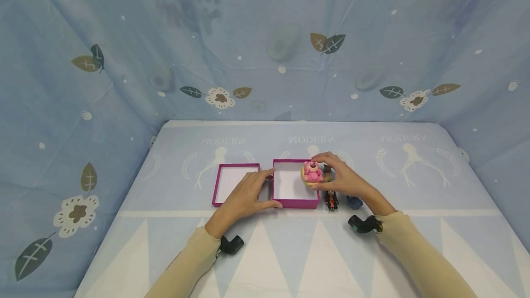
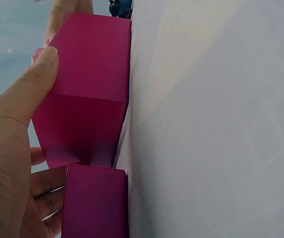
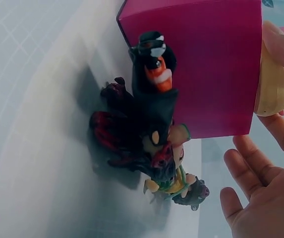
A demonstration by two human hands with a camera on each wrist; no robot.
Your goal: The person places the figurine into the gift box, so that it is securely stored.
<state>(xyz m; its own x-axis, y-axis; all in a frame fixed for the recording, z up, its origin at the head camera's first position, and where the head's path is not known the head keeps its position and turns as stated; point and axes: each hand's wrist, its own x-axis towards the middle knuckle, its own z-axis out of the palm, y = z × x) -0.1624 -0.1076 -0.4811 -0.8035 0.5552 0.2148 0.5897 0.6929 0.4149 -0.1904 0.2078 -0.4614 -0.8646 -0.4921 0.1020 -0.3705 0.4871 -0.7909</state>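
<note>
- While pinching the pink bear figurine (image 1: pixel 312 172) by its yellow base with the right hand (image 1: pixel 343 179), at the right rim of the open magenta box (image 1: pixel 295 203), best to keep it level.
- Left hand (image 1: pixel 245 193) spread wide at the box's left end, thumb against the near wall: press lightly, just enough to prevent sliding.
- Probably wise to clear the rim fully, then lower gently toward the white interior.
- Avoid brushing the black-clothed figurine (image 1: pixel 331 200) and blue figurine (image 1: pixel 354 202), right of the box.
- Leave the magenta lid (image 1: pixel 239 165), at left, undisturbed.
</note>
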